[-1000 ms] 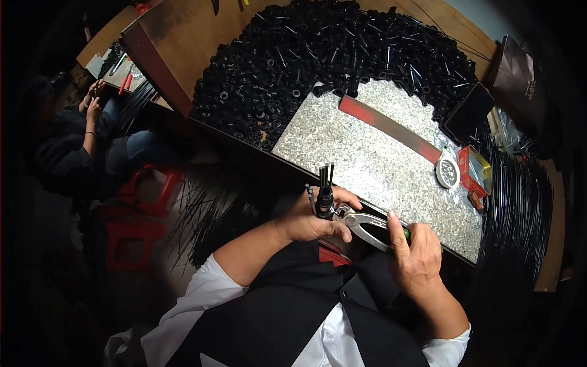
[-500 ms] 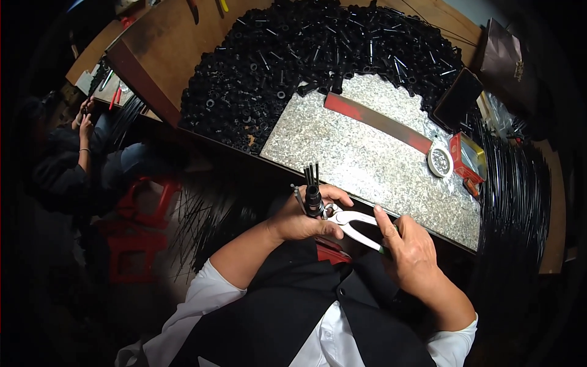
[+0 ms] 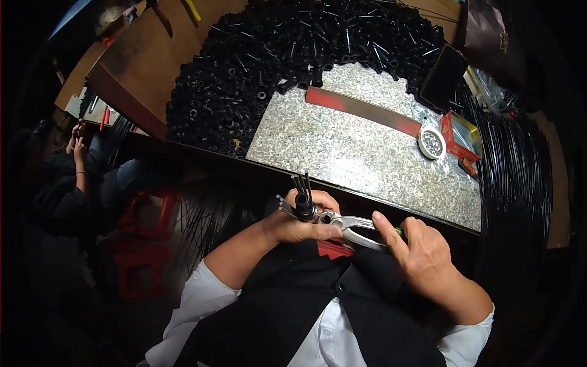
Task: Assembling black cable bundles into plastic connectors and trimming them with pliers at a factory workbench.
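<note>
Gripped in the left hand [image 3: 292, 226], near the bench's front edge: a black tubular part [image 3: 304, 208] with thin black rods [image 3: 307, 181] fanning upward, fingers and thumb wrapped around. Held in the right hand [image 3: 422, 248], clamped on the green handles: metal pliers [image 3: 347, 225], head beside the tubular part. Crowded there by left thumb and fingers; hard to tell whether biting on anything.

Held much as half a second ago, only leaning slightly more left and a little farther from the bench.

Beyond, on the speckled bench [image 3: 342, 150]: a red-and-grey strip [image 3: 361, 111], a white dish [image 3: 421, 147] of shiny bits, a red box [image 3: 450, 137]. Piled behind: a heap of black parts [image 3: 293, 52]. Massed at right: long black rods [image 3: 513, 165].
</note>
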